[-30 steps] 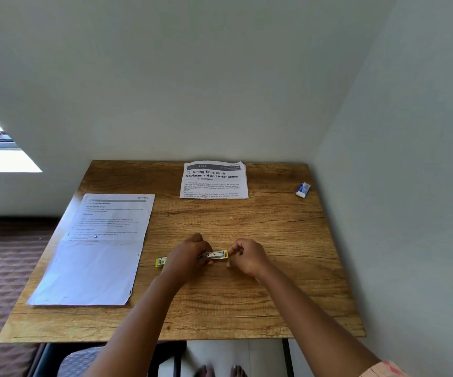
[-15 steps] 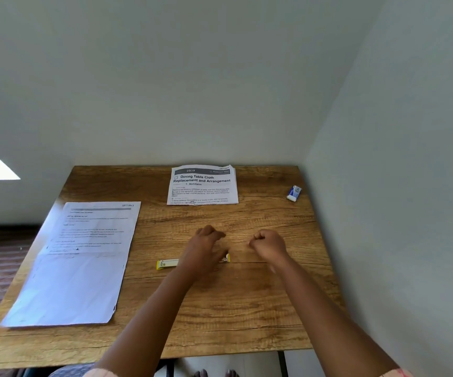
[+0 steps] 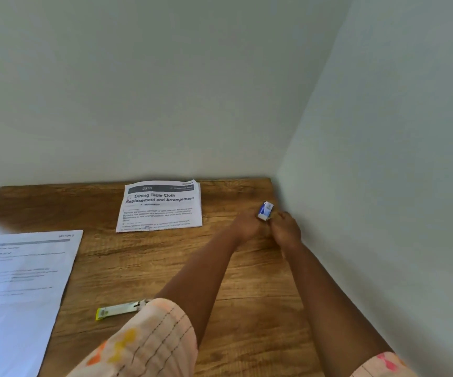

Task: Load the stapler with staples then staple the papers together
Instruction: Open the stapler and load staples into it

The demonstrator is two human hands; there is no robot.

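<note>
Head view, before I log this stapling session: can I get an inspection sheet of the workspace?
Surface: wooden table, set in a wall corner.
Job's things: stapler lies alone near the front; staple box at the far right; sheets at the left.
Clutter: printed notice at the back.
Grippers: left hand and right hand both at the staple box.
Cables: nothing seen.
Surroundings: plain walls.

Wooden desk in a corner
The desk [image 3: 247, 308] meets two pale walls [image 3: 165, 91], back and right.
</note>
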